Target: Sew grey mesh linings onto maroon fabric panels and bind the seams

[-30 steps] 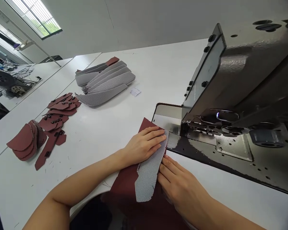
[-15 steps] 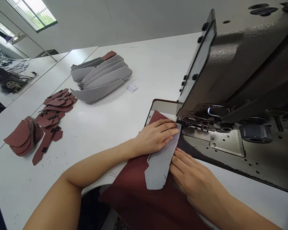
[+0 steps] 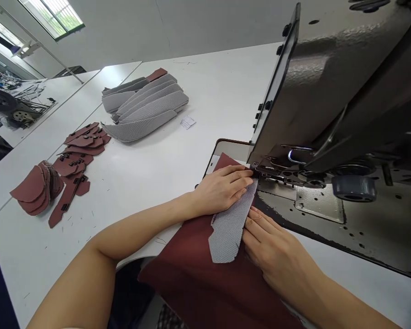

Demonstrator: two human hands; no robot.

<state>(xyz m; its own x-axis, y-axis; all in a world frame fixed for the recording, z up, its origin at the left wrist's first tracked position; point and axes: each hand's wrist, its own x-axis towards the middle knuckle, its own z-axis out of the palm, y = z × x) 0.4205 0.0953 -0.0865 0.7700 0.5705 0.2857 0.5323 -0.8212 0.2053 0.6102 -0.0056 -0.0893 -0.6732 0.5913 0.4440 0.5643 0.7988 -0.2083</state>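
A grey mesh-textured piece [image 3: 228, 233] lies on a larger maroon sheet [image 3: 195, 260], its upper end at the needle area of the sewing machine [image 3: 304, 96]. My left hand [image 3: 224, 188] rests on the grey piece with fingers stretched out flat, fingertips close beside the presser area. My right hand [image 3: 270, 242] is at the right edge of the layered pieces, fingers together on the border; its thumb is hidden. The maroon sheet hangs over the table's front edge towards my lap. The needle itself cannot be made out.
On the white table [image 3: 140, 171], grey curved pieces [image 3: 150, 107] lie stacked at the back. Maroon pieces with black clips [image 3: 73, 169] and rounded maroon pieces [image 3: 34, 189] sit at the left. A small paper label [image 3: 187, 122] lies near the grey stack. Another machine [image 3: 13, 105] stands far left.
The view has shifted slightly. A shiny lever beneath the machine arm now shows. Both hands keep nearly the same places on the layered pieces.
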